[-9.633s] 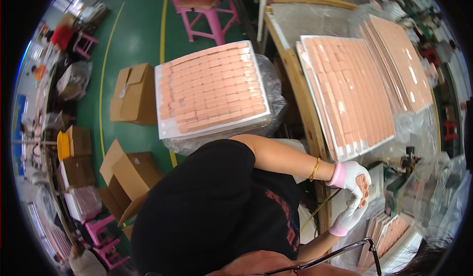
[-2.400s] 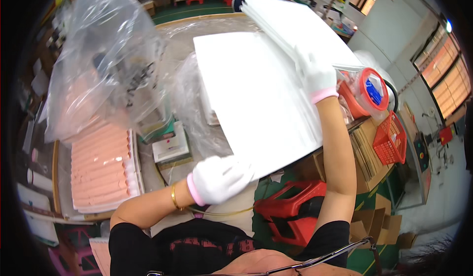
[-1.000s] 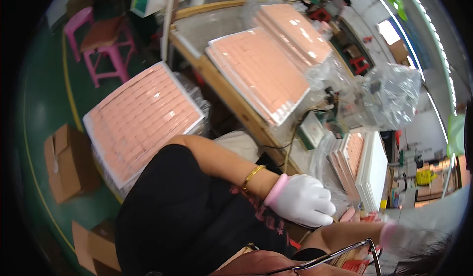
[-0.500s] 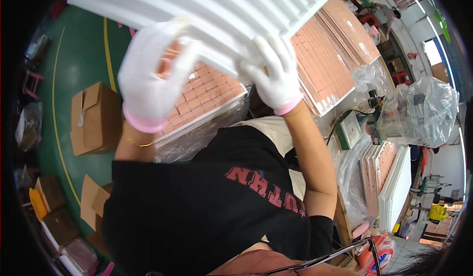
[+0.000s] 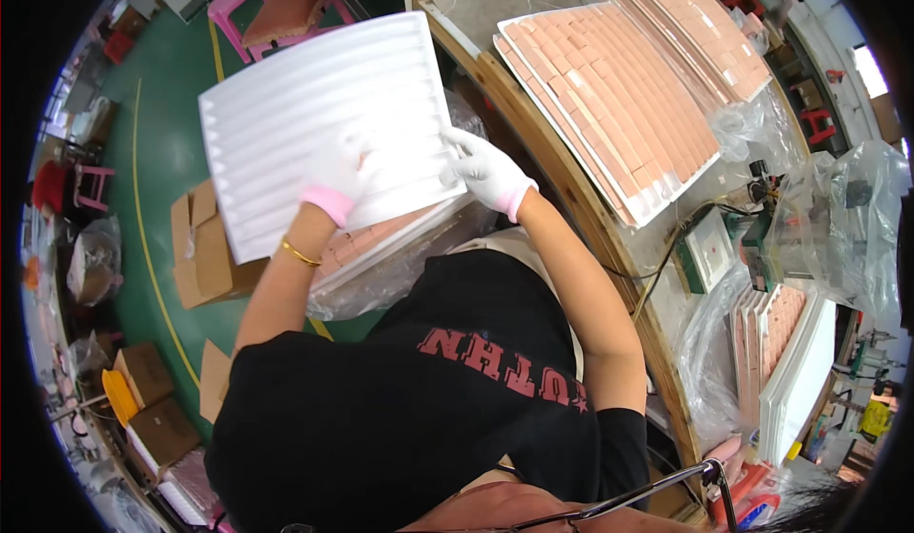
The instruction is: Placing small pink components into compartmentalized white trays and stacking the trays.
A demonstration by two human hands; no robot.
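Observation:
A white ribbed tray (image 5: 286, 105) lies slanted over a stack of trays of pink-beige rectangular pieces (image 5: 367, 243), covering most of it. My left hand (image 5: 333, 176), in a white glove with a pink cuff, is over the tray's ribbed face near its lower middle. Its fingers blur into the white surface, so their pose is hard to make out. At the tray's right edge my gloved right hand (image 5: 490, 176) has its fingers bent on the rim, holding it.
On the wood-edged bench (image 5: 476, 57) to the right lie stacked trays of pink pieces (image 5: 609, 105). A small device (image 5: 705, 247), clear plastic (image 5: 838, 219) and upright trays (image 5: 790, 362) stand nearer. Left are a cardboard box (image 5: 205, 252) and pink stool (image 5: 233, 0).
The white tray has come down and left from high in front, now flatter over the stack. Both hands moved with it; my left hand shifted onto its face, and more of the right-hand bench shows.

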